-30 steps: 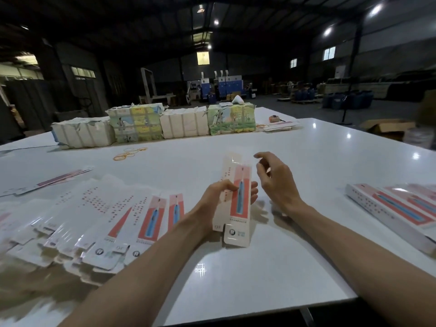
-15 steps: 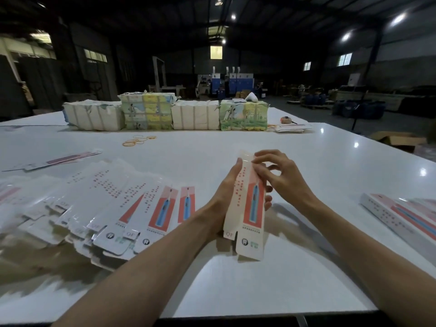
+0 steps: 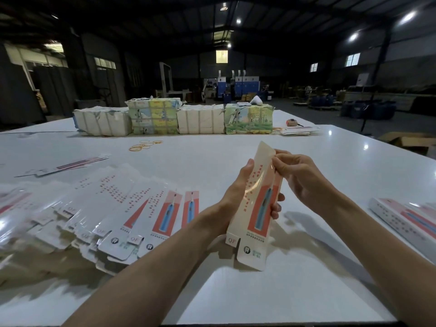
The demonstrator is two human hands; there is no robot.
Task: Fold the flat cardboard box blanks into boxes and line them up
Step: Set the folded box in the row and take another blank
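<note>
A long flat box blank, white with a red panel and a blue toothbrush picture, stands almost upright above the white table. My left hand grips its middle, thumb on the left side and fingertips showing past the right edge. My right hand pinches the blank's upper right edge near the top. A fanned pile of flat blanks lies to the left. Folded boxes lie side by side at the right edge.
Wrapped bundles of paper goods stand in a row across the far side of the table. Rubber bands lie in front of them. A few loose blanks lie at the far left. A cardboard carton sits beyond the right edge.
The blank has been lifted and tilted more upright. My right hand came in from beside it and now pinches its upper right edge. The camera view tipped up a little.
</note>
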